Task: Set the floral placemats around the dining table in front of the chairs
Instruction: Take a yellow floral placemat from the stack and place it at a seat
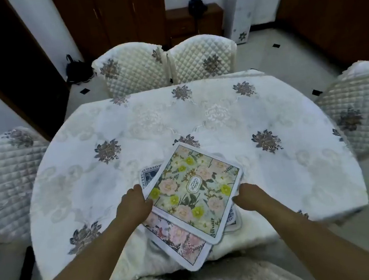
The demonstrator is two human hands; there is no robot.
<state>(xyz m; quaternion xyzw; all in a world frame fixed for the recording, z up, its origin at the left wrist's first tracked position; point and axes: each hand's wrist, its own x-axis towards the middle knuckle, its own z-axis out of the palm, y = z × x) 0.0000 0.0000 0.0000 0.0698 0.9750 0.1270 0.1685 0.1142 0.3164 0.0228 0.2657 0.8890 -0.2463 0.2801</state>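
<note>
With my left hand and right hand pinching the top green-and-pink floral placemat by opposite edges, I should lift it level off the untidy stack of placemats below it.

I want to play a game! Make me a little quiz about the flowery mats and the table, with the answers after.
1. True or false: the placemats are already spread out, one in front of each chair.
2. Which mat is on top of the pile? A) the one with yellow and pink flowers B) a plain blue one C) a striped one
3. Fill in: the left hand and the right hand are at the ___ of the top mat.

Key
1. False: they lie in one untidy pile near the table's close edge.
2. A
3. sides (left and right edges)
</note>
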